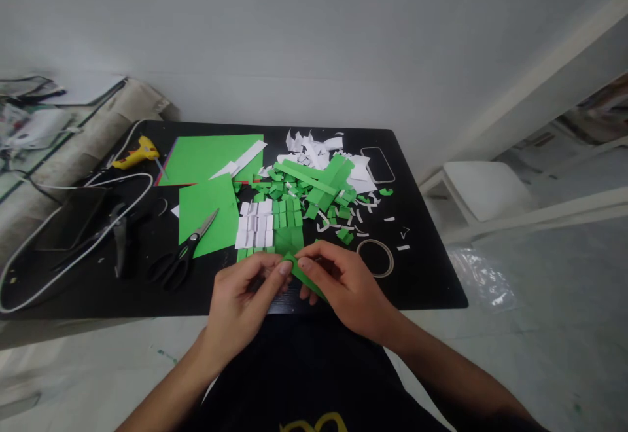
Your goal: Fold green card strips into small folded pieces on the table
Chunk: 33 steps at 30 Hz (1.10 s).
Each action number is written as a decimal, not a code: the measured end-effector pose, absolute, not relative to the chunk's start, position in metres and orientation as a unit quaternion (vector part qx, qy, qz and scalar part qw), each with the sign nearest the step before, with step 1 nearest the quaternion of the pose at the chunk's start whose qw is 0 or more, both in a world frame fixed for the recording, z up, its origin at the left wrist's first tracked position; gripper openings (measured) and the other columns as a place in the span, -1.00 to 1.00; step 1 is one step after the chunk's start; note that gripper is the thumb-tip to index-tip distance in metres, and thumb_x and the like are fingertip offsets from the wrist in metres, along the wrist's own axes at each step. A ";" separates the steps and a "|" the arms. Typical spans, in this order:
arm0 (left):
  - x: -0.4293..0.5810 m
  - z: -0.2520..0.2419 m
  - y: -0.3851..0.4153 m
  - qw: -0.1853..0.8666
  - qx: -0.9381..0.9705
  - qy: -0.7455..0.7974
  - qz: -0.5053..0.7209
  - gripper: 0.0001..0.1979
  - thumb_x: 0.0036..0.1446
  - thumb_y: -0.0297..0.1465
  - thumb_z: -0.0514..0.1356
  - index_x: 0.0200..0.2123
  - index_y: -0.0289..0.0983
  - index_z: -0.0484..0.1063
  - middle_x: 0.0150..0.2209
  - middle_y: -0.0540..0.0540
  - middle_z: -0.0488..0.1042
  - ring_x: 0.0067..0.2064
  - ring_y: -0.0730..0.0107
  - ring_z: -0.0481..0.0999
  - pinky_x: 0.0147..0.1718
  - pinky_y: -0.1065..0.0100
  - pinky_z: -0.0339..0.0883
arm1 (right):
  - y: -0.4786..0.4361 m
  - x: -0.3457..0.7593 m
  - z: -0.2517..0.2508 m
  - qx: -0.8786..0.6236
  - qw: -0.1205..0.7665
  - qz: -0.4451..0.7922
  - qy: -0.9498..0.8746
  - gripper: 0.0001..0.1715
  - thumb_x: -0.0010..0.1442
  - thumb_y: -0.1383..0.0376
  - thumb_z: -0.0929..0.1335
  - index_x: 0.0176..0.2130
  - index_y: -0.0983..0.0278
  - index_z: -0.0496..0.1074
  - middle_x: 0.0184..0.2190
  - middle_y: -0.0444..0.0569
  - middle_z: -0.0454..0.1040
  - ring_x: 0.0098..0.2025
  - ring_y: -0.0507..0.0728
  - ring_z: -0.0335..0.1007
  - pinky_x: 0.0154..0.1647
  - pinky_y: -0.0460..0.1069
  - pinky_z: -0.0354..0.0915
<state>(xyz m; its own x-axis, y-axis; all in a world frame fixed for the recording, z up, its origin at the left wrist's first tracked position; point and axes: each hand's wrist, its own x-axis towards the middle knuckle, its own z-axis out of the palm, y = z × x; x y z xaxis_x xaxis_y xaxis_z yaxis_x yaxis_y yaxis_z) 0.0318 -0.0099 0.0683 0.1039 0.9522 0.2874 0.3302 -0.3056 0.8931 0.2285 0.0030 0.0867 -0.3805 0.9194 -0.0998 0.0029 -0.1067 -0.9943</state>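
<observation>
Both my hands meet at the near edge of a black table (pixel 432 288). My left hand (pixel 243 301) and my right hand (pixel 343 285) pinch the same small green paper piece (pixel 299 273) between thumbs and fingertips. Just beyond my fingers lie rows of small folded white paper pieces (pixel 255 230) and green paper pieces (pixel 288 213). A heap of green strips and scraps (pixel 318 186) lies further back.
Black-handled scissors (pixel 184 255) rest on green paper sheets (pixel 209 213). A yellow glue gun (pixel 135 152) and white cable (pixel 73 249) lie left. A tape ring (pixel 375 257), a phone (pixel 377 165) and white scraps (pixel 314 144) are on the right. A white stool (pixel 483 190) stands beside the table.
</observation>
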 end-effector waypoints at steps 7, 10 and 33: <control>0.031 0.070 -0.012 0.308 0.697 0.471 0.444 -0.84 0.40 -0.47 0.25 -0.30 -0.23 0.55 -0.46 0.06 0.58 -0.46 0.54 0.56 -0.43 0.52 0.42 | 0.001 0.225 0.084 -0.425 0.382 0.597 -0.563 -0.70 0.45 0.09 0.41 -0.20 0.26 0.55 -0.45 -0.15 0.51 -0.43 0.03 0.48 -0.41 -0.07 0.40; 0.031 0.070 -0.012 0.306 0.703 0.467 0.440 -0.84 0.40 -0.47 0.24 -0.30 -0.23 0.54 -0.46 0.06 0.59 -0.46 0.52 0.57 -0.44 0.51 0.43 | 0.000 0.226 0.085 -0.432 0.379 0.577 -0.581 -0.71 0.45 0.09 0.40 -0.20 0.25 0.54 -0.45 -0.14 0.51 -0.43 0.04 0.49 -0.40 -0.06 0.40; 0.036 0.067 -0.016 0.380 0.665 0.449 0.461 -0.84 0.39 -0.44 0.24 -0.32 -0.22 0.51 -0.47 0.03 0.54 -0.48 0.48 0.51 -0.49 0.46 0.40 | -0.001 0.222 0.084 -0.418 0.412 0.632 -0.506 -0.77 0.31 0.13 0.52 -0.23 0.23 0.55 -0.45 -0.15 0.51 -0.42 0.05 0.45 -0.41 -0.06 0.41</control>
<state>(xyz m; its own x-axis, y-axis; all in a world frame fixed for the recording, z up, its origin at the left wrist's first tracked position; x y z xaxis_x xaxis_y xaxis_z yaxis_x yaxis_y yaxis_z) 0.0356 -0.0160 0.0674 0.1723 0.9468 0.2718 0.2459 -0.3085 0.9189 0.2217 -0.0009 0.0840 -0.3125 0.9434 -0.1113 -0.0979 -0.1486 -0.9840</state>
